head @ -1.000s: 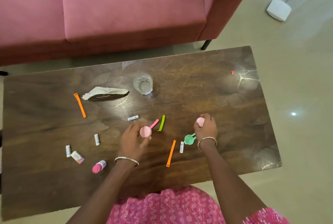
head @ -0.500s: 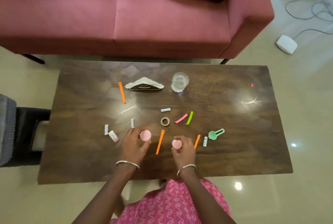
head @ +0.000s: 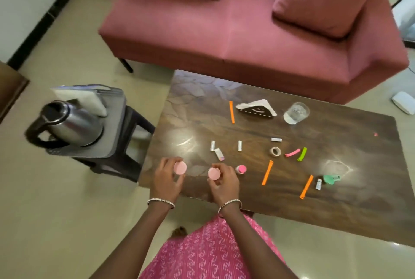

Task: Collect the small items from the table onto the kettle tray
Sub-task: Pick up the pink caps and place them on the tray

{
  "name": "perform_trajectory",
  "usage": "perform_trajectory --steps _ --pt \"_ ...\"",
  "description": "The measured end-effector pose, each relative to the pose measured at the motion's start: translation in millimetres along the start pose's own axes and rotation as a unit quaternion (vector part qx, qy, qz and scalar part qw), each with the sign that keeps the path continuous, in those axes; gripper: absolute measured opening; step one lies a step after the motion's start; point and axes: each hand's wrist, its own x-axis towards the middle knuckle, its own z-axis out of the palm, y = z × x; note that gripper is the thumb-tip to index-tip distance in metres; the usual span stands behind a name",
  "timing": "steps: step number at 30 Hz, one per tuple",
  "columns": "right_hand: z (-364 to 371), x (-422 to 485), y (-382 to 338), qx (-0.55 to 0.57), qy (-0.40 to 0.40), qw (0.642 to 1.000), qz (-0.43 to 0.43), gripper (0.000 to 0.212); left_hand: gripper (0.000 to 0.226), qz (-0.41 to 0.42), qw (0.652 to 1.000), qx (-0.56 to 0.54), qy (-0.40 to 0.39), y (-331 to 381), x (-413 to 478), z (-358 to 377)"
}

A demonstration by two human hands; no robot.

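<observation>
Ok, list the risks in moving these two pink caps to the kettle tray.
The left hand and right hand merely pinch the round pink caps; either might drop over the floor gap. The steel kettle crowds the grey tray. The small pink-topped bottle by the right hand could tip.
</observation>
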Motion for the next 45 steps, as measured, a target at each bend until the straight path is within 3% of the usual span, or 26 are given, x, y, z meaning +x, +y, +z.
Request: perform_trajectory --steps 7,12,20,31,35,40,45 --pt "68 -14 -77 0.018 -0.043 0.996 -0.081 0.035 0.038 -0.058 0.996 0.013 0.063 -57 -2 -81" --pt "107 5 -107 0.022 -0.084 0.992 -0.086 0.041 0.04 -0.086 0.992 0.029 0.09 -93 13 -109" --pt "167 62 -157 0.016 -0.106 0.987 -0.119 0.034 0.04 -0.128 0.985 0.021 0.112 -139 87 -144" --pt "269 198 -213 -0.005 -0.118 0.982 -0.146 0.034 0.036 -0.1 0.986 0.108 0.074 -202 274 -158" --pt "301 249 -223 -0.05 -0.112 0.979 -0.161 0.034 0.039 -0.077 0.975 0.204 0.033 -236 328 -158" --pt "341 292 -229 -0.098 -0.139 0.972 -0.159 0.032 0.038 -0.153 0.951 0.265 -0.051 -266 353 -127" --pt "375 317 -223 -0.172 -0.158 0.955 -0.182 0.033 0.026 -0.21 0.934 0.286 -0.03 -295 368 -92"
